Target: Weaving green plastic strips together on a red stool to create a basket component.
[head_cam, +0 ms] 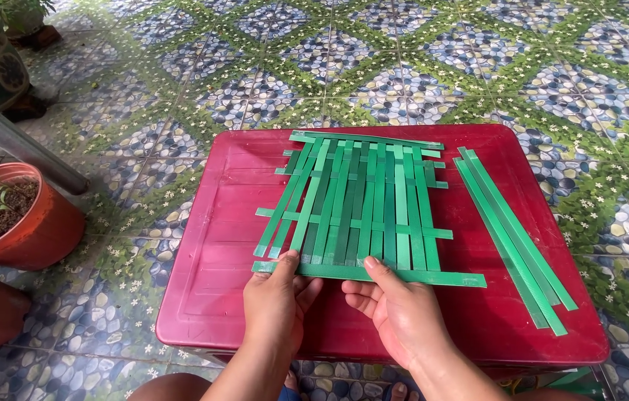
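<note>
Two hands are at the near edge of the green woven strip mat (359,204), which lies on the red plastic tabletop (210,245). My left hand (279,301) and right hand (396,312) each pinch the nearest crosswise strip (448,278), thumbs on top, fingers curled beneath it. I see loose green strips (511,234) lying just right of the mat, and terracotta pots (40,230) standing well apart on the tiled floor (181,96)

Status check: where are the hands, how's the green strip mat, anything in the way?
Left hand and right hand both pinch the near cross strip. Woven mat flat on red lid. Spare strips lie right, clear.
</note>
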